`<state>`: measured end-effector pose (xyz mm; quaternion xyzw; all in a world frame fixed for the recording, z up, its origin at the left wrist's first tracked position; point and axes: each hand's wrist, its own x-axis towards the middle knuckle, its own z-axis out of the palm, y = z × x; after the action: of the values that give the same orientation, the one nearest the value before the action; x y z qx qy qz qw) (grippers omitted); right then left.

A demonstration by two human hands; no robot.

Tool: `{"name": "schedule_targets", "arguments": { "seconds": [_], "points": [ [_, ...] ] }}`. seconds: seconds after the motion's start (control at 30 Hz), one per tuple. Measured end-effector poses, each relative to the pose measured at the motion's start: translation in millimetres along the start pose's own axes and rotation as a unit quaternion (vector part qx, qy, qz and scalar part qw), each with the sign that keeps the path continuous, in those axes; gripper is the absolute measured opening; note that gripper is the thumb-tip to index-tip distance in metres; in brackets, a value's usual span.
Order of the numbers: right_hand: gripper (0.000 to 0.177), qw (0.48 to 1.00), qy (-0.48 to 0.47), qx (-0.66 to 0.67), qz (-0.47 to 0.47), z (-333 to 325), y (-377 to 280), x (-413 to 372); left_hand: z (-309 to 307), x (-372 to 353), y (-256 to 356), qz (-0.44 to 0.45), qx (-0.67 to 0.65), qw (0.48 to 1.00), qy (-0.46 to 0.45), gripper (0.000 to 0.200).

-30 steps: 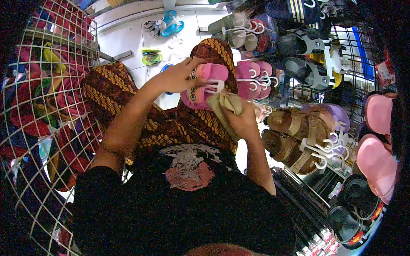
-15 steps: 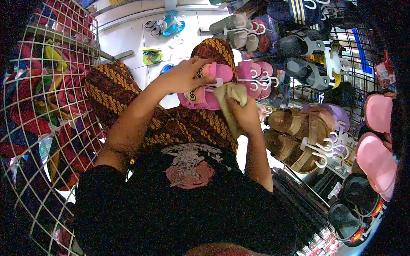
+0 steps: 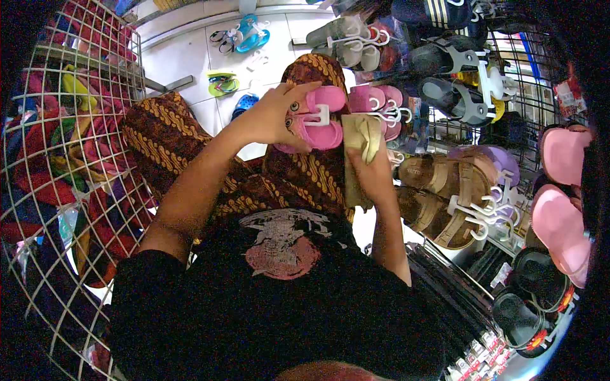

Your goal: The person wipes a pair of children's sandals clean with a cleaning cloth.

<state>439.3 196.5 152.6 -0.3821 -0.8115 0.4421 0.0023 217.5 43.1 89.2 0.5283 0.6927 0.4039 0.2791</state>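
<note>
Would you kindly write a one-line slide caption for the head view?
Left hand holds a pair of pink slide sandals while the right hand holds a folded beige cloth beside them.

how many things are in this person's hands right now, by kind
pink moulded slippers with cartoon eyes: 2, in the left hand
white plastic hanger clipping them together: 1
beige folded cloth: 1, in the right hand
total: 4
</note>
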Motion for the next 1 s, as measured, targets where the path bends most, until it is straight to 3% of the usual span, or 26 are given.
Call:
{"name": "schedule_targets", "arguments": {
  "seconds": [0.07, 0.1, 0.2, 0.23, 0.33, 0.47, 0.5, 0.6, 0.63, 0.73, 0.83, 0.87, 0.9, 1.0],
  "points": [
    [0.058, 0.997, 0.039, -0.022, 0.059, -2, -11, -6, 3, 2, 0, -0.022, 0.006, 1.0, 0.015, 0.118],
    [0.058, 0.999, 0.05, -0.004, 0.017, -2, -14, -9, 5, 2, 1, -0.043, -0.012, 0.999, 0.025, 0.116],
    [0.054, 0.982, 0.08, -0.155, -0.078, 1, -24, -19, 15, 2, 13, -0.067, 0.019, 0.995, 0.071, 0.113],
    [0.054, 0.963, 0.09, -0.189, -0.168, 2, -23, -20, 20, 2, 17, -0.069, 0.045, 0.993, 0.088, 0.113],
    [0.059, 0.953, -0.002, -0.287, -0.094, -8, -43, -29, 24, 5, 23, -0.027, 0.109, 0.99, 0.089, 0.111],
    [0.063, 0.941, 0.025, -0.336, -0.029, -2, -55, -26, 28, 1, 35, 0.003, 0.18, 0.977, 0.114, 0.11],
    [0.059, 0.934, 0.016, -0.35, -0.065, 0, -56, -29, 30, 3, 34, -0.005, 0.183, 0.977, 0.11, 0.11],
    [0.057, 0.95, -0.022, -0.296, -0.1, -6, -43, -24, 35, 4, 24, 0.005, 0.177, 0.976, 0.123, 0.111],
    [0.055, 0.956, -0.028, -0.287, -0.057, -12, -58, -17, 35, 5, 23, 0.014, 0.171, 0.976, 0.131, 0.111],
    [0.054, 0.939, 0.078, -0.331, -0.046, 6, -48, -18, 30, 8, 22, -0.049, 0.147, 0.984, 0.086, 0.114],
    [0.05, 0.965, 0.039, -0.218, -0.138, 5, -35, -16, 22, 11, 16, -0.113, 0.118, 0.986, 0.028, 0.117],
    [0.049, 0.969, 0.026, -0.179, -0.168, 5, -38, -16, 21, 12, 10, -0.092, 0.101, 0.99, 0.037, 0.117],
    [0.043, 0.987, 0.009, -0.142, -0.069, -1, -45, -17, 21, 15, 2, -0.071, 0.083, 0.993, 0.045, 0.117],
    [0.048, 0.985, 0.159, -0.063, -0.023, 2, -15, -9, 22, 12, -8, 0.006, -0.033, 0.995, 0.091, 0.116]
  ]
}}
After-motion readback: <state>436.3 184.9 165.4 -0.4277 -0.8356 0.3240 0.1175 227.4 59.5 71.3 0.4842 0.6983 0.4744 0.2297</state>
